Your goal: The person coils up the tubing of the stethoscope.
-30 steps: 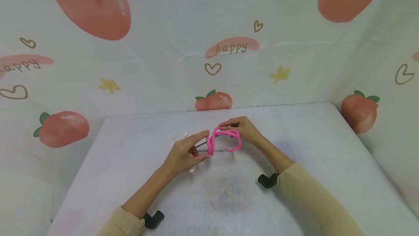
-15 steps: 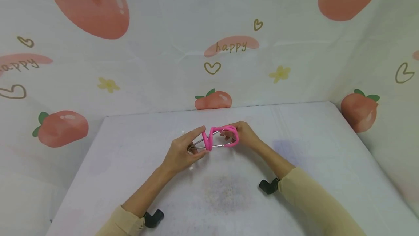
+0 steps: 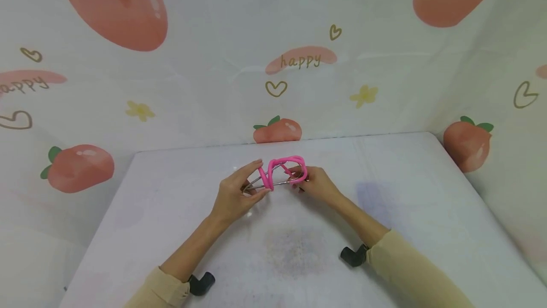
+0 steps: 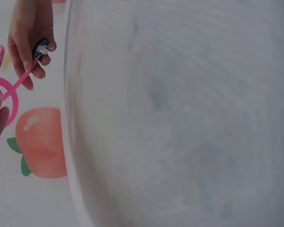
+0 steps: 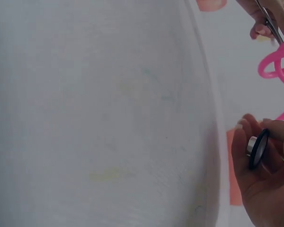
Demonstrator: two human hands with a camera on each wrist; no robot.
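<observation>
A stethoscope with pink tubing (image 3: 270, 175) is held above the table between both hands, its tube wound in loops around the metal ear tubes. My left hand (image 3: 232, 195) grips the coil from the left, thumb below and fingers above. A pale earpiece (image 3: 249, 214) shows faintly under that hand. My right hand (image 3: 321, 184) is at the loop's right end and holds the tube close to the chest piece. In the right wrist view the dark-rimmed chest piece (image 5: 259, 149) lies within the curled fingers. The left wrist view shows the tube's straight end (image 4: 22, 79) running to it.
The table (image 3: 299, 260) has a white cover with grey and purple stains. Behind it hangs a cloth backdrop (image 3: 205, 85) printed with peaches, hearts and lettering. A black angled piece (image 3: 202, 283) sits by the left cuff, another (image 3: 354, 256) by the right.
The right hand has gone from the top of the loop down to its right end. The coiled stethoscope and left hand have shifted slightly left and away, and the loop has tilted up.
</observation>
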